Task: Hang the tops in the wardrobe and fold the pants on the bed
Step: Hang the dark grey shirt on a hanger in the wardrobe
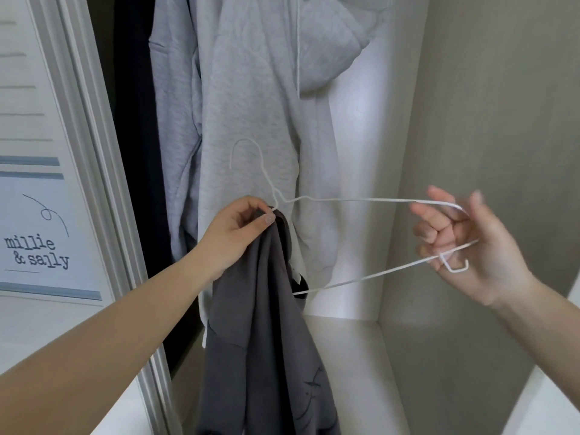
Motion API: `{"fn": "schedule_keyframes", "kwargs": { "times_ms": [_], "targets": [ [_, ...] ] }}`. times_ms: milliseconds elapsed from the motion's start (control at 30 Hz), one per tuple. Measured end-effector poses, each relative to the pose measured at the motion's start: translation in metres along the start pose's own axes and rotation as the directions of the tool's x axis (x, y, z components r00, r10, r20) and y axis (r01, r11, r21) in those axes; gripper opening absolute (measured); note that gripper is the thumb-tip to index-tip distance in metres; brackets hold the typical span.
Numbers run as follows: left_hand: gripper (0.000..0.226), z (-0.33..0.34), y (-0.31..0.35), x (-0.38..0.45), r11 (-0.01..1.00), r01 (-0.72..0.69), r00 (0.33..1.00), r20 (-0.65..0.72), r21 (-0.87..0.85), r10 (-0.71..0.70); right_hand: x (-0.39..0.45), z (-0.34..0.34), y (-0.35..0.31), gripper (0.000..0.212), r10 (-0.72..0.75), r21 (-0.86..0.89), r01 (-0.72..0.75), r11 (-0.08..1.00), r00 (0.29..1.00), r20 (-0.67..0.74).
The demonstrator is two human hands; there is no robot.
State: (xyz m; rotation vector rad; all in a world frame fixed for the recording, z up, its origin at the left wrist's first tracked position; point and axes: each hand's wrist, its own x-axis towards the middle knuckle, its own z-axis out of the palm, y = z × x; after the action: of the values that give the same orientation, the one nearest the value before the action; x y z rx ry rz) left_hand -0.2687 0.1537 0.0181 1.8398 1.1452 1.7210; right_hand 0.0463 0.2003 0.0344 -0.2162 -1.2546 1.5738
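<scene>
My left hand (243, 226) pinches the dark grey top (266, 340) against the neck of the white wire hanger (345, 200), inside the wardrobe (489, 120). My right hand (464, 243) curls round the hanger's far end. A light grey hoodie (257, 89) hangs behind.

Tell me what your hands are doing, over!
Left hand pinches dark grey top at white wire hanger neck. Right hand grips hanger's far end. Top not hung yet. Grey hoodie hangs right behind.
</scene>
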Motion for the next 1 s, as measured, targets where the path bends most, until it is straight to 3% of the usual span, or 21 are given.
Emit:
{"fn": "schedule_keyframes", "kwargs": {
  "times_ms": [67,100,200,233,300,333,400,500,600,667,767,900,1000],
  "targets": [
    [0.016,0.003,0.003,-0.001,1.0,-0.004,1.0,-0.007,-0.005,0.004,0.004,-0.014,0.007,0.064,0.085,0.133,-0.079,0.988,0.996,-0.039],
    [0.015,0.004,0.004,-0.001,1.0,-0.002,1.0,-0.023,-0.013,0.001,0.005,-0.02,0.015,0.066,0.123,0.195,-0.104,0.975,0.989,-0.087],
    [0.017,0.004,0.001,-0.002,0.999,0.02,0.996,-0.089,-0.048,-0.024,-0.001,-0.021,0.06,0.046,0.281,0.208,-0.246,0.947,0.946,-0.16],
    [0.017,0.003,-0.001,-0.003,0.998,0.037,0.995,-0.094,-0.058,-0.042,-0.006,-0.016,0.077,0.037,0.344,0.101,-0.332,0.938,0.929,-0.134],
    [0.018,0.005,-0.004,-0.003,0.996,0.069,0.992,-0.099,-0.062,-0.075,-0.011,-0.003,0.109,0.022,0.414,-0.326,-0.413,0.85,0.907,-0.07],
    [0.018,0.007,-0.005,-0.005,0.995,0.08,0.99,-0.112,-0.056,-0.086,-0.013,0.004,0.123,0.022,0.433,-0.516,-0.388,0.764,0.901,-0.038],
    [0.017,0.011,-0.004,-0.004,0.995,0.086,0.983,-0.16,-0.048,-0.093,-0.008,0.021,0.142,0.022,0.452,-0.723,-0.287,0.629,0.891,0.039],
    [0.036,0.014,-0.001,-0.004,0.985,0.172,0.957,-0.234,-0.023,-0.172,-0.002,0.041,0.161,0.016,0.503,-0.833,-0.146,0.533,0.846,0.174],
    [0.05,0.012,0.0,-0.004,0.961,0.261,0.929,-0.248,-0.093,-0.276,-0.004,0.046,0.176,0.023,0.618,-0.928,-0.069,0.366,0.764,0.187],
    [0.047,0.005,0.0,-0.005,0.939,0.296,0.905,-0.263,-0.174,-0.334,-0.01,0.041,0.184,0.033,0.696,-0.974,-0.014,0.225,0.702,0.151],
    [0.038,-0.014,-0.004,-0.006,0.927,0.303,0.881,-0.308,-0.219,-0.36,-0.02,0.03,0.181,0.037,0.759,-0.993,0.047,0.109,0.641,0.114],
    [0.018,-0.046,-0.02,-0.019,0.975,0.166,0.924,-0.368,0.145,-0.102,-0.019,0.012,0.152,0.034,0.677,-0.972,0.227,-0.066,0.726,0.124],
    [0.019,-0.067,-0.04,-0.033,0.896,0.163,0.95,-0.311,0.414,-0.029,-0.01,-0.001,0.119,0.036,0.584,-0.942,0.268,-0.202,0.805,0.104]
  ]
}}
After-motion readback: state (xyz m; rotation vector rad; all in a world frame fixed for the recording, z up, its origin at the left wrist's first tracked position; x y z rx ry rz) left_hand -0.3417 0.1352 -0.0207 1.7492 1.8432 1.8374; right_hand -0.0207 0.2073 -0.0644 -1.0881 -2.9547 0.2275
